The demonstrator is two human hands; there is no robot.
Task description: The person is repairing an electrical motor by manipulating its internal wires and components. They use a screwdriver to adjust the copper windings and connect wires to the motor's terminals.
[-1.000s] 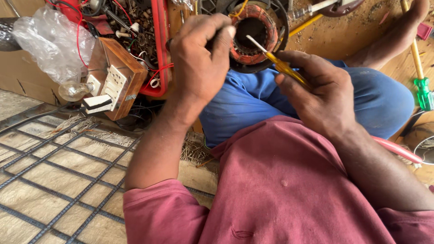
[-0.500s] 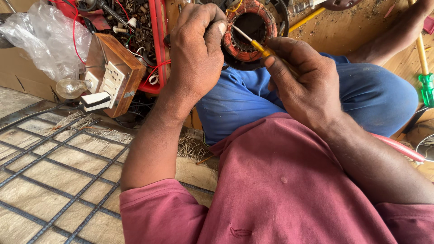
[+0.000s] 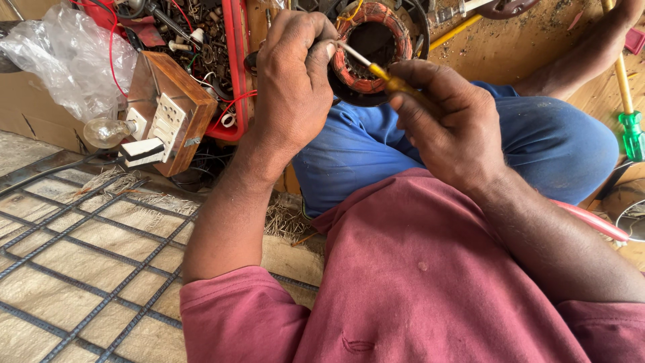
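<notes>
- Left hand (image 3: 292,81) curled around the near-left rim of the motor stator (image 3: 373,50), fingers pressed together on it; stator sits above the knees at the top of view, copper winding ring facing up.
- Right hand (image 3: 450,124) pinches the yellow-handled screwdriver (image 3: 376,70); its tip reaches across the stator bore toward the left fingertips.
- Room to move: tight. The two hands are just beside each other, blue-trousered legs (image 3: 537,141) right under them.
- Left edge: red tray (image 3: 236,74) of small parts touches or nearly touches the left wrist, hard to tell from here.
- Wooden switch box (image 3: 168,111) with a bulb (image 3: 104,132) stands beside the tray, clear plastic bag (image 3: 67,54) behind it.
- Right edge: green-handled screwdriver (image 3: 631,131) lies on the wooden floor, well apart from the hands.
- Lower left: woven mat (image 3: 80,269) with a dark grid.
</notes>
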